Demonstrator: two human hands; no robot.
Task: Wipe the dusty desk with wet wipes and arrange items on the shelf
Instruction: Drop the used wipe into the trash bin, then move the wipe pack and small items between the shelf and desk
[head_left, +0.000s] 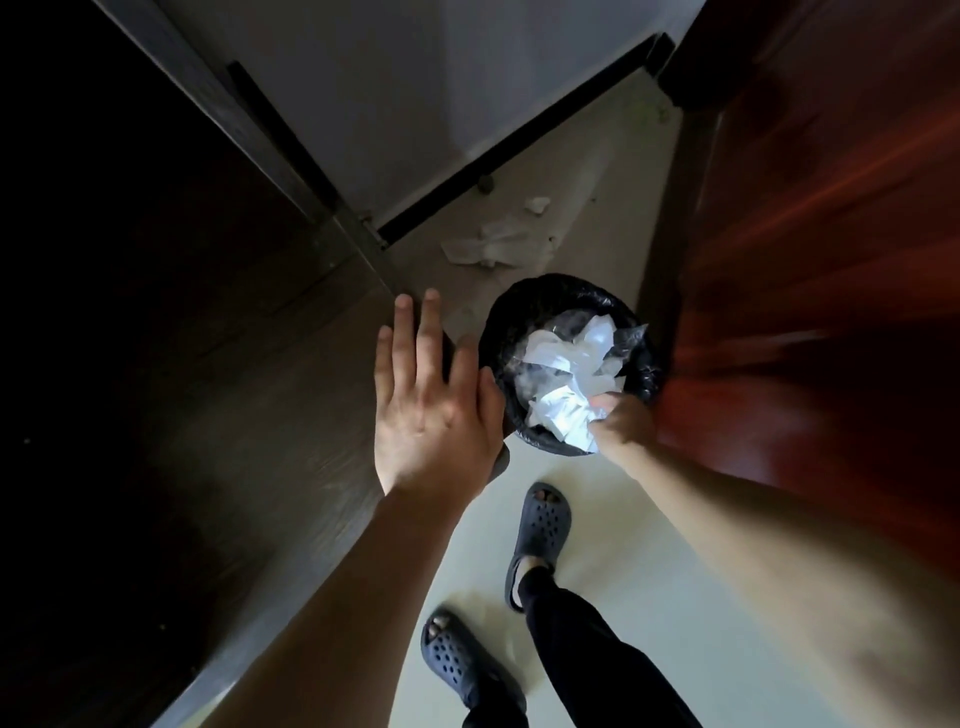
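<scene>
A small bin lined with a black bag (550, 291) stands on the pale floor between the dark desk (234, 389) and a red-brown wooden panel. It is full of crumpled white wipes (566, 358). My left hand (431, 410) lies flat with straight fingers on the desk's corner, right beside the bin. My right hand (623, 423) reaches down to the bin's near rim. Its thumb and fingertips pinch a crumpled wet wipe (561, 415) that lies on top of the pile. The hand is blurred.
More white tissues (493, 244) lie on the floor behind the bin, near the black skirting. The red-brown wooden panel (805, 260) closes off the right side. My feet in dark slippers (540, 525) stand on the floor below the bin.
</scene>
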